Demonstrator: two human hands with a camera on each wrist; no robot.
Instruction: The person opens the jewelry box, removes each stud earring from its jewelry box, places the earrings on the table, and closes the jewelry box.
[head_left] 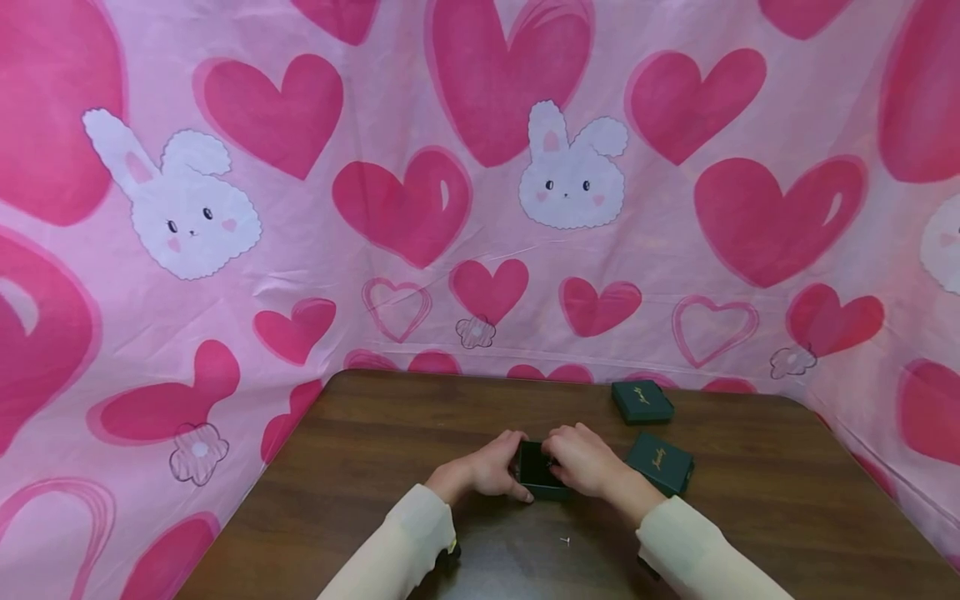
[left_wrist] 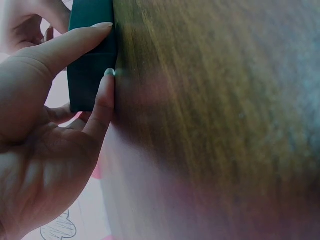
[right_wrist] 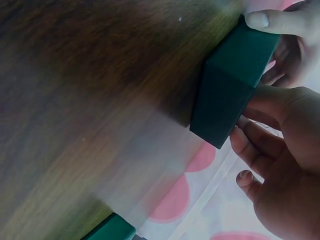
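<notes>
An uncovered dark green jewelry box (head_left: 546,492) with a black inside sits on the table between the hands. My left hand (head_left: 491,467) grips its left side, thumb on the near wall and fingers around the far side. In the left wrist view the thumb (left_wrist: 82,42) lies along the green wall. My right hand (head_left: 588,458) bends over the right rim, its curled fingertips down in the black inside beside a small glint. Whether they pinch something there, I cannot tell. In the right wrist view the box's outer wall (right_wrist: 220,100) hides those fingertips.
A green lid-like box with gold lettering (head_left: 660,462) lies right of my right hand. Behind it stands another lettered green box (head_left: 642,402). A tiny whitish piece (head_left: 566,541) lies on the wooden table (head_left: 337,500) nearer me. Pink heart-print cloth (head_left: 495,208) hangs around the table.
</notes>
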